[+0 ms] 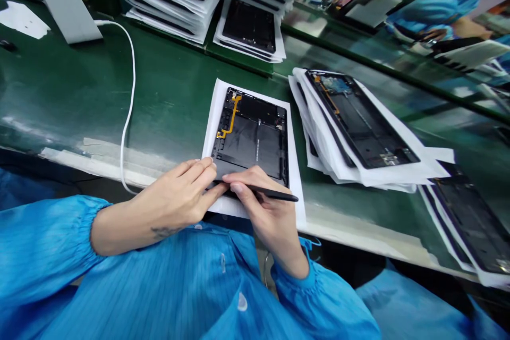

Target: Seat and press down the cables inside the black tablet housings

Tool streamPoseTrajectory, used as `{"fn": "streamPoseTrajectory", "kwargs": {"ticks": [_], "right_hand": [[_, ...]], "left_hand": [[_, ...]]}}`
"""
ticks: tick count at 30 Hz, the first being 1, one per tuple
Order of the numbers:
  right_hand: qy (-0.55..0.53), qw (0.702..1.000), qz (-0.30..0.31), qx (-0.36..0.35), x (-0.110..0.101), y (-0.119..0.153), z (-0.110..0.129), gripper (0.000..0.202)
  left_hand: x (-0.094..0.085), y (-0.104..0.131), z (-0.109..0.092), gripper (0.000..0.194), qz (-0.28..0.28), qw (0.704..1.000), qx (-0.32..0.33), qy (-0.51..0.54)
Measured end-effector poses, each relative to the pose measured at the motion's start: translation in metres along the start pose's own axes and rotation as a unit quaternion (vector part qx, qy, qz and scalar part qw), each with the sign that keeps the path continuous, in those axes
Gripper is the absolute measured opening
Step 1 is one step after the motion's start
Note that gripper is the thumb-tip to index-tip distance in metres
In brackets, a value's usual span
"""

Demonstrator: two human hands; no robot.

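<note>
An opened tablet housing (247, 138), black with an orange flex cable (230, 119) along its left side, lies on a white sheet (297, 191) in front of me. My left hand (179, 191) grips its near left corner, fingers on top and thumb by the near edge. Pinched in my right hand (271, 207) is a slim black pen-shaped tool (274, 192). Its back end points right, while its tip lies at the near edge, hidden behind my fingers close to the left thumb. What the tip touches cannot be made out.
Right of the work, a stack of tablet housings (366, 122) rests on white sheets, with more housings (474, 218) beyond. Tall stacks (175, 0) stand at the back. A white cable (133, 79) runs down the green bench (79, 90) beside a grey stand (69, 5). Co-workers sit across.
</note>
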State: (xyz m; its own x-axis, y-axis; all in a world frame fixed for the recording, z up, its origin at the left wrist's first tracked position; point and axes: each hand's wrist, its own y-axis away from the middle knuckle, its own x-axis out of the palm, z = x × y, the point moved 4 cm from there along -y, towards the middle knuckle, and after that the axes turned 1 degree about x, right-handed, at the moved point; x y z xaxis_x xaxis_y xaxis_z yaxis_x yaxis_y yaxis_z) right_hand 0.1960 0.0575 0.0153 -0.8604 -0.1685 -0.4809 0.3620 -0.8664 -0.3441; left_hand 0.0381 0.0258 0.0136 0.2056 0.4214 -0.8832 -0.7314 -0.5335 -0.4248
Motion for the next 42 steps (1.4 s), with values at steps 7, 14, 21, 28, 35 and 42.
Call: {"fn": "streamPoseTrajectory", "kwargs": {"ticks": [7,14,21,28,35,42], "right_hand": [[0.014,0.999,0.018,-0.042,0.001,-0.003,0.007,0.017],[0.029,0.998,0.015,-0.052,-0.009,0.001,0.005,0.016],[0.088,0.996,0.006,-0.031,-0.033,0.017,0.003,0.014],[0.100,0.993,-0.022,-0.060,-0.027,0.023,0.006,0.018],[0.171,0.978,0.043,-0.114,-0.016,0.034,0.014,0.020],[0.122,0.984,-0.031,-0.124,-0.029,0.033,0.008,0.021]], "left_hand": [[0.001,0.010,0.006,0.028,-0.056,0.998,0.017,0.021],[0.007,0.027,0.013,0.033,-0.098,0.989,-0.010,0.113],[0.000,0.008,0.008,0.028,-0.062,0.997,0.015,0.050],[0.000,-0.007,0.005,0.031,-0.054,0.996,0.037,0.068],[-0.001,-0.012,0.000,0.027,-0.048,0.997,0.046,0.038],[0.003,0.000,0.002,0.023,-0.087,0.992,0.028,0.082]]}}
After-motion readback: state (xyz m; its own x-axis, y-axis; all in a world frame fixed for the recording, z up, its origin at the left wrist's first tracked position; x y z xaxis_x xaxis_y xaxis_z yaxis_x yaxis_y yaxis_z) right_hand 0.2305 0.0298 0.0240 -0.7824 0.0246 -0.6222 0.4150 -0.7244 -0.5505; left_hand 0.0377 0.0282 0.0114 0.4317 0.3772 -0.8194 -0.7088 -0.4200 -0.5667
